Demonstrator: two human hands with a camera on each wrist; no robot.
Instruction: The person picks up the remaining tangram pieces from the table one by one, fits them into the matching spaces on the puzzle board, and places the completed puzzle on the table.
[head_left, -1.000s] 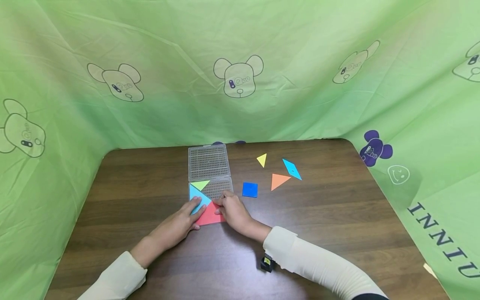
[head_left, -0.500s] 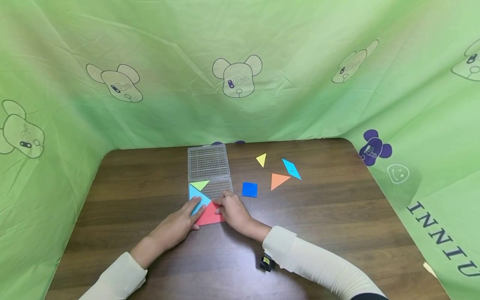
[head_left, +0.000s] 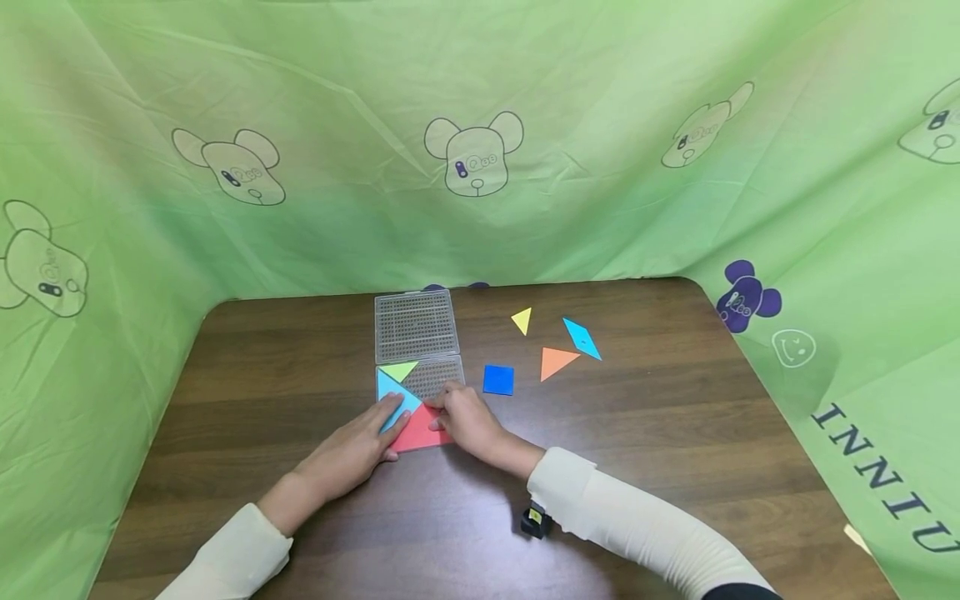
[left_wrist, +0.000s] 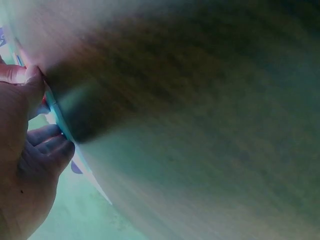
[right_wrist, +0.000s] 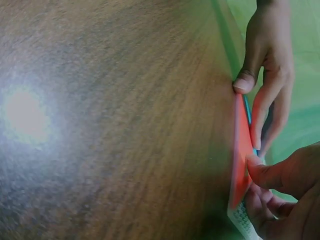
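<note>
A clear hinged plastic case lies unfolded, with tangram pieces in its near half. These are a small lime triangle, a large light-blue triangle and a large red triangle. My left hand holds the case's near-left corner, thumb at the near edge and fingers over the light-blue and red pieces. At the red triangle's right side, my right hand has curled fingers; in the right wrist view its thumb presses on the red face and the other fingertips sit at the case's side.
To the right of the case lie a dark-blue square, an orange triangle, a yellow triangle and a blue parallelogram. The wooden table is enclosed by a green printed cloth.
</note>
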